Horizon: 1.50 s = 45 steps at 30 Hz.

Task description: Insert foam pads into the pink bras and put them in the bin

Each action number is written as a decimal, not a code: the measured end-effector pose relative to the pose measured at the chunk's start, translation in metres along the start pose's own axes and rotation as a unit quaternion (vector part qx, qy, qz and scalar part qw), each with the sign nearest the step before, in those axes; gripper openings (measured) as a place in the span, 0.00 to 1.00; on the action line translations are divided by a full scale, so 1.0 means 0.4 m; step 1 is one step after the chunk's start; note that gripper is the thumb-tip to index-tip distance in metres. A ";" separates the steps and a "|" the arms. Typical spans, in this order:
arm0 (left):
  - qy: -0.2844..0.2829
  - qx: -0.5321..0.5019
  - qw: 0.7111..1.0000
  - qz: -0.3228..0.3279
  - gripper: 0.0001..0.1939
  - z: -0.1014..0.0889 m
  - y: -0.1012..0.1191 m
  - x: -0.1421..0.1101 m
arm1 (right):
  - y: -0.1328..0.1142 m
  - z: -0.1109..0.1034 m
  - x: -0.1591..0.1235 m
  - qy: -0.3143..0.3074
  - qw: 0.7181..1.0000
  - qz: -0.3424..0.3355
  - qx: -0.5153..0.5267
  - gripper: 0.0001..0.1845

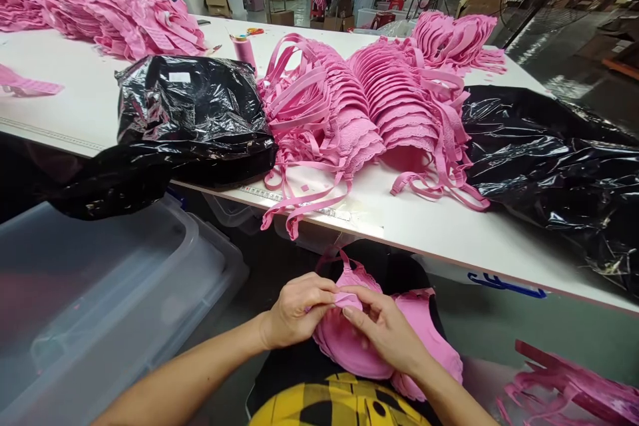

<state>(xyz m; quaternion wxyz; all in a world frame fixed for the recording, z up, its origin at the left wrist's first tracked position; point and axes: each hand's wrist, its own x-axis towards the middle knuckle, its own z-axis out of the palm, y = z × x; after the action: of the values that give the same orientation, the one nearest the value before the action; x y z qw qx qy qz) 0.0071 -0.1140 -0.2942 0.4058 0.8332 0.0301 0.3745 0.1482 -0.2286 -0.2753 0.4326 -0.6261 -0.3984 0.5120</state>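
Your left hand and right hand pinch small fold of pink bra over your lap — cups spread rightward from grip, far cup nearer right hand.

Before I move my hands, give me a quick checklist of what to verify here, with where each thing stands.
Left hand has a grip on the bra: ok.
Right hand has a grip too: ok.
Spool upright on the table: ok.
Straps fully on the table: not ok, some hang over the edge.
Left black bag fully on the table: not ok, it overhangs.
Fabric under the fingers flawless: cannot tell, partly hidden.
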 end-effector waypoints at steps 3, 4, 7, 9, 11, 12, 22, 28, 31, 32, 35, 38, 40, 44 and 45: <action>0.014 0.021 1.000 0.005 0.08 0.010 0.010 -0.016 | 0.010 0.022 -0.001 0.032 0.986 0.077 0.142 0.17; 0.020 0.030 0.999 0.007 0.09 0.015 0.014 -0.021 | 0.015 0.030 0.000 0.056 0.977 0.098 0.183 0.17; 0.020 0.042 0.999 0.018 0.11 0.027 0.025 -0.031 | 0.028 0.049 0.001 0.096 0.946 0.146 0.272 0.17; 0.011 0.035 0.999 0.016 0.12 0.031 0.034 -0.031 | 0.031 0.056 -0.004 0.096 0.938 0.152 0.297 0.18; 0.021 0.024 0.999 -0.007 0.12 0.033 0.043 -0.030 | 0.032 0.059 -0.014 0.092 0.943 0.131 0.291 0.18; 0.035 0.019 0.999 -0.023 0.11 0.035 0.047 -0.030 | 0.034 0.059 -0.020 0.089 0.953 0.109 0.269 0.19; 0.105 -0.044 0.967 -0.229 0.03 0.057 0.093 -0.062 | 0.059 0.030 -0.055 0.119 0.927 -0.281 -0.221 0.15; -0.001 -0.006 0.932 -0.363 0.09 0.028 0.097 -0.061 | 0.055 0.045 -0.069 0.136 0.922 -0.261 -0.251 0.12; -0.035 -0.037 0.933 -0.357 0.10 0.020 0.093 -0.056 | 0.060 0.047 -0.073 0.131 0.930 -0.247 -0.239 0.11; -0.040 -0.053 0.936 -0.345 0.08 0.020 0.092 -0.054 | 0.062 0.048 -0.074 0.131 0.934 -0.241 -0.230 0.11; -0.036 -0.082 0.948 -0.307 0.04 0.025 0.093 -0.051 | 0.066 0.051 -0.076 0.128 0.949 -0.219 -0.187 0.11; -0.019 -0.066 0.965 -0.254 0.04 0.021 0.090 -0.048 | 0.069 0.048 -0.072 0.088 0.976 -0.160 -0.119 0.13; -0.003 -0.034 0.974 -0.223 0.05 0.010 0.077 -0.045 | 0.071 0.037 -0.062 0.068 0.989 -0.109 -0.077 0.16; 0.011 0.051 0.986 -0.161 0.07 -0.021 0.029 -0.036 | 0.079 0.001 -0.026 0.118 0.971 -0.123 -0.167 0.14; 0.004 0.067 0.988 -0.137 0.07 -0.027 0.015 -0.033 | 0.081 -0.006 -0.016 0.114 0.961 -0.138 -0.213 0.12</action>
<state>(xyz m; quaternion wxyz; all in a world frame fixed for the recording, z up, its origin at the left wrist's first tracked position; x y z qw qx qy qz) -0.0111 -0.1157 -0.2938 0.3960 0.8451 0.1710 0.3159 0.1512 -0.2449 -0.3040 0.3986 -0.6965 -0.5290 0.2759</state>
